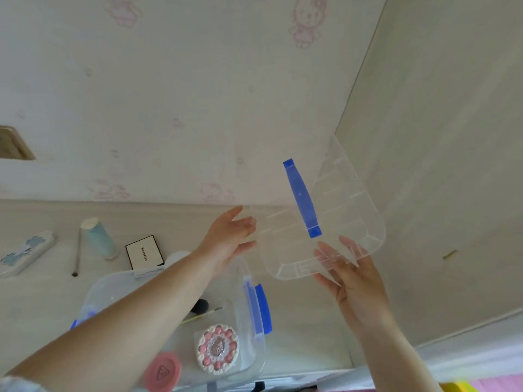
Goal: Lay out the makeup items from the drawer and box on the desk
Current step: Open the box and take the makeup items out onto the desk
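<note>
The clear box lid (pixel 339 210) with a blue handle (pixel 301 198) stands tilted in the corner by the right wall. My left hand (pixel 229 236) touches its left edge with straight fingers. My right hand (pixel 348 275) lies against its lower right part, fingers straight and seen through the plastic. Below, the open clear box (pixel 249 360) holds a pink round compact (pixel 162 374), a white compact with pink beads (pixel 218 348) and a dark-tipped brush (pixel 202 308). My left forearm hides part of the box.
On the pale desk at left lie a case with a blue bow (pixel 25 253), a thin brush (pixel 77 250), a pale blue bottle (pixel 99 239) and a white black-edged carton (pixel 145 251). A blue latch (pixel 263 306) sticks out of the box's right side.
</note>
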